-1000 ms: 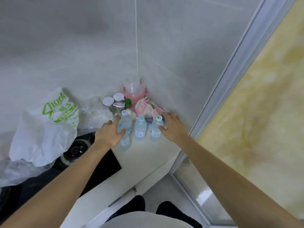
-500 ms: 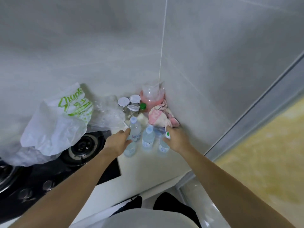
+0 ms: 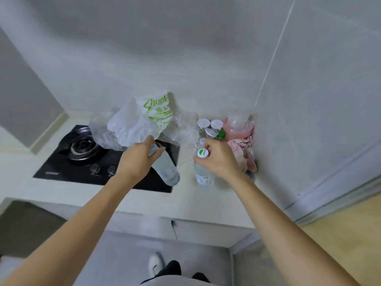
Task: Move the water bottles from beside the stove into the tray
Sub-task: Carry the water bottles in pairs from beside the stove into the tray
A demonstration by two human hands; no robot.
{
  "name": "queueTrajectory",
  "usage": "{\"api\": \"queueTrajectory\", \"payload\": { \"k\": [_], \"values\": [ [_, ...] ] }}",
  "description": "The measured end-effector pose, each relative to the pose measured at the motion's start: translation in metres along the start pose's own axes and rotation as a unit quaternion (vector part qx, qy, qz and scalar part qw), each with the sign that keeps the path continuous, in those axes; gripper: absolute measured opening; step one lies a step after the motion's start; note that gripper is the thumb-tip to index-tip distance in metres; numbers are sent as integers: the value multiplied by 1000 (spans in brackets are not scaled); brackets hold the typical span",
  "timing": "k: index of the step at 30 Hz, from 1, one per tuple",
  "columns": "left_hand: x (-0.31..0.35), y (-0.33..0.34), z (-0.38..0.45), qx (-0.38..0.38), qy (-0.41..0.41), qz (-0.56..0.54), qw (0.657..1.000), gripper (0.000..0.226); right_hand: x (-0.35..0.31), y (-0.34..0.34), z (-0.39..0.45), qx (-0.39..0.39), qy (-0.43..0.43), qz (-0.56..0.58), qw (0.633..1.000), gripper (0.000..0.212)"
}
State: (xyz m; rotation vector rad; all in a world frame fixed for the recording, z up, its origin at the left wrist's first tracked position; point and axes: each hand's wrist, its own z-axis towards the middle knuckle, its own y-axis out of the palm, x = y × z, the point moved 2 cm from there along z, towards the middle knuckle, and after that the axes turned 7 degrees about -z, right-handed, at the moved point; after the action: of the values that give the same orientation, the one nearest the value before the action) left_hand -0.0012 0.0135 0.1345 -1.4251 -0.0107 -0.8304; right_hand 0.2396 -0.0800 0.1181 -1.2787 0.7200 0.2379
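White plastic bag (image 3: 144,122) reads "Shop" in green.

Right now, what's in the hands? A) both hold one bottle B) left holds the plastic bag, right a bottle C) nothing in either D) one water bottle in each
D: the left hand grips a tilted water bottle over the stove edge, and the right hand grips a second, green-and-white-capped bottle by its top.

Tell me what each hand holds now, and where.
Left hand grips a tilted water bottle near its neck; right hand holds an upright water bottle just below its cap.
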Motion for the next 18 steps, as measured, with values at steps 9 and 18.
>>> {"api": "queueTrajectory", "payload": {
  "k": [9, 18],
  "values": [
    [-88, -143, -143, 153, -128, 56, 978, 50, -194, 61, -28, -54, -184, 75, 979, 39],
    [-239, -289, -365, 273, -274, 71, 919, 43, -432, 224, -159, -174, -313, 119, 926, 42]
  ]
}}
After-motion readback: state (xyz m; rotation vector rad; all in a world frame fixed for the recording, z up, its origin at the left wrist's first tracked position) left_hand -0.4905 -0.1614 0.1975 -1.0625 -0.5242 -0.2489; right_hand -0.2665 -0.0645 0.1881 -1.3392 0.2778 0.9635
